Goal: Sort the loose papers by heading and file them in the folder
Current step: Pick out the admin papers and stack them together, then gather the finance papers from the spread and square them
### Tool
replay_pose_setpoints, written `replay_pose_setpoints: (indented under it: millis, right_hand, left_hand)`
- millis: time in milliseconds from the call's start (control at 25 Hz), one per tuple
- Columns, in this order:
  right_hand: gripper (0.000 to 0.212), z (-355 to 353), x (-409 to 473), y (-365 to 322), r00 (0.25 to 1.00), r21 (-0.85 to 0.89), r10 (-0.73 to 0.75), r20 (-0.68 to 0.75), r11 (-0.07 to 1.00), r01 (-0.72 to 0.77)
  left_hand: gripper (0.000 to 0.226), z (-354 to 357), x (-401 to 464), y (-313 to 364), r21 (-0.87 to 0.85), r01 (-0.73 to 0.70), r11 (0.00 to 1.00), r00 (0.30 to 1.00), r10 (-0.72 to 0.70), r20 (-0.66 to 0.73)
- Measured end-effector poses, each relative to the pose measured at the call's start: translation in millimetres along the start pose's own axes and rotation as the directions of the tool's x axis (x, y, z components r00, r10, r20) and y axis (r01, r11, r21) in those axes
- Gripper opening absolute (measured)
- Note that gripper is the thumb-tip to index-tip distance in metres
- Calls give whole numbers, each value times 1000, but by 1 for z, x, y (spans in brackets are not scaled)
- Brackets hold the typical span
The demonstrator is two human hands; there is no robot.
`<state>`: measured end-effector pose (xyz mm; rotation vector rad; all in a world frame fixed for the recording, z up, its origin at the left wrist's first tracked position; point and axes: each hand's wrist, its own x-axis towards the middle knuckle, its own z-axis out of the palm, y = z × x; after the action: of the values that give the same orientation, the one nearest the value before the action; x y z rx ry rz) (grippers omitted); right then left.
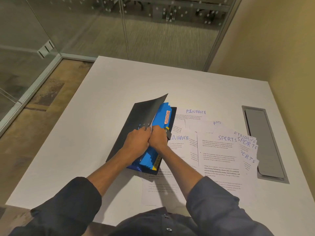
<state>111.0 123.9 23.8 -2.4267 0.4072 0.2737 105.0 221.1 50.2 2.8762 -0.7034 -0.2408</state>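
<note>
At the centre of the frame the two hands meet knuckle to knuckle over the open folder. The left hand (137, 139) has its fingers curled down at the edge of a thin white sheet (151, 128) that stands up between the black cover and the blue dividers; it seems to be pinching that edge, though the fingertips themselves are hidden. The right hand (158, 136) is clenched beside it, fingers tucked down onto the blue dividers (158, 120); whether it grasps a divider or only presses on it cannot be told.

The folder (129, 133) lies on the white table (71, 133), its black cover lifted and curling toward the upper middle of the frame. The stepped blue dividers fan out below and to the right of the hands. An orange tab reading ADMIN (167, 117) sits just above the right hand, and a yellow tab (157, 163) shows near the folder's lower edge.

The loose papers (219, 150) spread to the right of the folder, overlapping one another, with handwritten blue headings FINANCE and SPORTS. Some lie partly under the folder and the right forearm, toward the bottom of the frame.

At the right edge of the table is a grey recessed panel (265, 142), touched by the outermost sheets. Dark sleeves (68, 201) cover both arms at the bottom of the frame.
</note>
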Motion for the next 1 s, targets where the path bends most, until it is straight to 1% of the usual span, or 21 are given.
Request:
replay_pose_setpoints:
  millis: [120,240,320,400,480,560,600,680,760,840,920,1000]
  right_hand:
    - [20,1,7,-1,999,28,13,33,1000,-14]
    - [26,-1,6,0,996,113,15,87,993,-25]
    - [42,-5,1,10,995,210,-11,98,978,-10]
    - [58,-10,-15,29,992,233,-56,111,972,29]
    - [61,-15,-37,58,987,171,-89,133,983,66]
    - [61,-21,-61,91,986,72,-89,142,994,79]
    - [61,-23,-71,106,985,3,-84,153,996,84]
    - [60,-24,-84,136,982,-174,-60,179,980,92]
    - [53,-20,-90,160,983,-318,-37,178,943,93]
    - [49,-13,-93,177,983,-386,-1,184,919,73]
    - [56,-3,-95,189,981,-419,-3,196,904,87]
    - [60,1,-96,194,985,-417,-25,168,904,94]
  left_hand:
    - [28,2,2,-2,-20,35,999,999,-34,15]
    - [26,8,11,-9,-24,68,997,998,-67,20]
    - [28,14,17,-14,-7,79,997,997,-79,25]
    - [32,21,27,-16,67,111,992,992,-114,52]
    - [37,30,36,-18,170,159,973,977,-180,118]
    - [47,41,44,-24,261,198,945,948,-252,193]
    - [51,47,47,-28,280,215,936,934,-281,222]
    - [57,55,47,-31,260,257,931,903,-327,279]
    - [61,60,43,-27,244,285,927,882,-353,312]
    - [66,67,36,-11,248,268,931,899,-334,282]
    - [68,80,22,11,221,209,953,927,-265,267]
    - [66,98,5,32,185,121,975,931,-176,318]
